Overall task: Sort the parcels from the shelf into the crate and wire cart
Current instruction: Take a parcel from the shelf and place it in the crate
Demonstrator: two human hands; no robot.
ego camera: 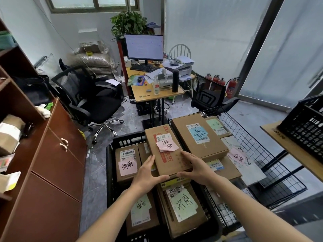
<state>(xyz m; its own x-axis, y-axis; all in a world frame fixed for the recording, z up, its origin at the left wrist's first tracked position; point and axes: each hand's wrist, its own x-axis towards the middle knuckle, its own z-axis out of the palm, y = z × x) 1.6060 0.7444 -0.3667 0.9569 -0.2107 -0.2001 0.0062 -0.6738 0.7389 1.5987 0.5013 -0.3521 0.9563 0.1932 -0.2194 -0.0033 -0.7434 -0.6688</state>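
Note:
A brown cardboard parcel (167,151) with red print and a pink note lies above the black crate (109,165), over other parcels. My left hand (148,173) grips its near left corner, thumb along the near edge. My right hand (194,169) grips its near right corner. Inside the crate lie several parcels with pink and green notes (127,167). The wire cart (279,165) to the right holds a large flat parcel (199,135) with a blue note, on top of others. The brown shelf (15,105) stands at the left with parcels (9,135) in it.
A second black crate (305,130) sits on a board at the right. Ahead are a desk (157,91) with monitor and clutter, two black office chairs (90,100), and fire extinguishers (230,86) by the window. The brown cabinet (57,163) flanks the crate on the left.

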